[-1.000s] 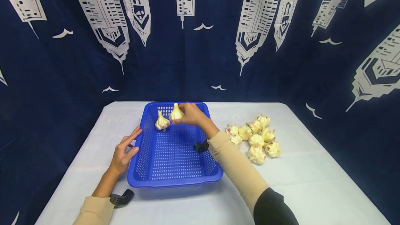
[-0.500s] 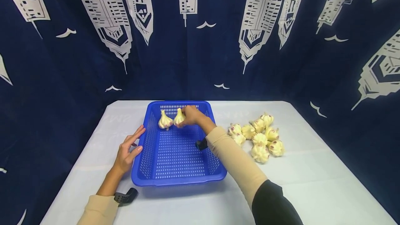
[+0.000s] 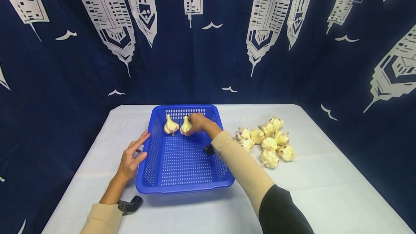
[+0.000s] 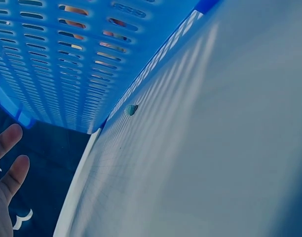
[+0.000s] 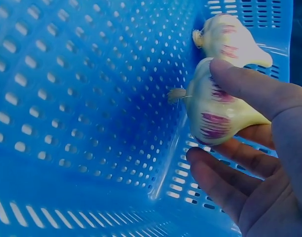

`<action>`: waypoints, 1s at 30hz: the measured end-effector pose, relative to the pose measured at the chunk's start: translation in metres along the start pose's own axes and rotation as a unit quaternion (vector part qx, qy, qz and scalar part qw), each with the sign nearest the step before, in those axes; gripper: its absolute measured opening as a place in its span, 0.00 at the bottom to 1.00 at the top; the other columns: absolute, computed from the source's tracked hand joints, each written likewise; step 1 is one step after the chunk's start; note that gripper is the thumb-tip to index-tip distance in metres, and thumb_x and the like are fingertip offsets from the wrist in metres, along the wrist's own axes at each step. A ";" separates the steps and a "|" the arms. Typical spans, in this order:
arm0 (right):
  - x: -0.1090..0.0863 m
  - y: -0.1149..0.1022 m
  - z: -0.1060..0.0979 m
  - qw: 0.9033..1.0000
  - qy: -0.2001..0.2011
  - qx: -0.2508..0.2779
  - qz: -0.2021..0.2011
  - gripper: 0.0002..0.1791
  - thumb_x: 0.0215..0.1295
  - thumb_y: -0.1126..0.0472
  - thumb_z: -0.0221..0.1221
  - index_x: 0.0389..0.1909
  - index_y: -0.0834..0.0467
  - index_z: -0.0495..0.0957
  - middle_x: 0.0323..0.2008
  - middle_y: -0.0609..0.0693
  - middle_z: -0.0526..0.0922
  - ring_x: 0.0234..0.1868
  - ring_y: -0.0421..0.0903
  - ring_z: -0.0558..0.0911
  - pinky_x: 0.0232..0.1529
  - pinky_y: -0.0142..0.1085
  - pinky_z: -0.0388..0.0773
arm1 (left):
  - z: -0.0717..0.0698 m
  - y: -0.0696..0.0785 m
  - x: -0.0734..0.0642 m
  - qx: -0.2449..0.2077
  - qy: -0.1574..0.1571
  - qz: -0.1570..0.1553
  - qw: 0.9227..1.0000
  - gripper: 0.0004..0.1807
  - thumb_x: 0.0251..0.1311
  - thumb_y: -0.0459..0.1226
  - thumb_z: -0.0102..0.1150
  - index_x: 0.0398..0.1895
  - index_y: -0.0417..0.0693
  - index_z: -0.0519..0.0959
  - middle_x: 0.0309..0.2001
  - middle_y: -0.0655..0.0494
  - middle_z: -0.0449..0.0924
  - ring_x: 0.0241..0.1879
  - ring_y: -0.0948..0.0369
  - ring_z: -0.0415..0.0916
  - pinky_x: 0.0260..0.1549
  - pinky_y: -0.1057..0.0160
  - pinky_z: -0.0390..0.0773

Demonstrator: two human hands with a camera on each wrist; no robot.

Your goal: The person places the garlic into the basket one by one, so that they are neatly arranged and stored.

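Note:
A blue plastic basket (image 3: 182, 189) with slotted walls stands on the table. My right hand (image 3: 199, 122) reaches into its far part and grips a garlic bulb (image 5: 215, 108), thumb on one side and fingers on the other. That bulb is pale with purple streaks, its neck pointing up in the head view. Just left of it sits another garlic bulb (image 3: 170, 125) by the far left corner. Outside the basket, my left hand (image 3: 131, 160) rests its extended fingers against the left rim, thumb spread apart. The left wrist view catches only some fingertips (image 4: 15, 173) beside the basket wall.
Right of the basket, several more garlic bulbs (image 3: 269, 143) lie in a loose cluster on the white tabletop (image 3: 325, 190). A dark blue curtain (image 3: 195, 64) with white building prints hangs behind the table.
My right hand has lowered the garlic bulb toward the basket floor, next to the other bulb. The left hand stays at the left rim. The head view has shifted slightly.

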State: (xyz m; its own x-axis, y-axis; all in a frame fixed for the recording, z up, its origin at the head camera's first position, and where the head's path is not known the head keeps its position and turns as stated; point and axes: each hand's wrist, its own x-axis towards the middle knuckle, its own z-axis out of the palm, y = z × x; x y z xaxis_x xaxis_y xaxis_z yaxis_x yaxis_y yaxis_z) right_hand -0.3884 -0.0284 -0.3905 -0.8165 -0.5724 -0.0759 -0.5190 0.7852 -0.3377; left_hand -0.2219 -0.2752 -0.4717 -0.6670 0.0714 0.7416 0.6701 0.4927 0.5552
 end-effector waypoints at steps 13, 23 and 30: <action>0.001 -0.001 -0.001 1.000 -0.003 -0.010 0.014 0.26 0.56 0.51 0.71 0.49 0.64 0.80 0.33 0.50 0.80 0.39 0.47 0.75 0.42 0.37 0.74 | -0.001 0.000 0.000 -0.002 -0.005 -0.014 1.000 0.32 0.51 0.33 0.49 0.64 0.35 0.73 0.68 0.39 0.67 0.49 0.67 0.70 0.37 0.66 0.65; 0.002 -0.001 0.002 1.000 0.009 -0.017 0.014 0.18 0.59 0.52 0.68 0.40 0.61 0.80 0.31 0.49 0.79 0.37 0.46 0.75 0.40 0.37 0.74 | -0.002 0.001 0.000 -0.002 -0.006 -0.011 1.000 0.32 0.52 0.33 0.49 0.64 0.35 0.73 0.68 0.40 0.68 0.48 0.67 0.70 0.35 0.61 0.67; 0.000 -0.001 0.002 1.000 0.015 -0.018 0.014 0.17 0.60 0.52 0.68 0.39 0.61 0.80 0.30 0.50 0.79 0.36 0.46 0.75 0.42 0.38 0.74 | -0.001 0.000 0.000 -0.002 -0.006 -0.009 1.000 0.32 0.52 0.33 0.49 0.64 0.34 0.73 0.68 0.39 0.68 0.48 0.67 0.70 0.36 0.64 0.66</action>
State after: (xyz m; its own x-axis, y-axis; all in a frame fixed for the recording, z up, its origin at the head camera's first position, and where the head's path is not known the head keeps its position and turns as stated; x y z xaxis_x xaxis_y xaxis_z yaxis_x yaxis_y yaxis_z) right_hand -0.3874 -0.0300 -0.3920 -0.8378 -0.5430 -0.0564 -0.5042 0.8094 -0.3011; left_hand -0.2214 -0.2765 -0.4715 -0.6833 0.0724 0.7266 0.6588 0.4901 0.5707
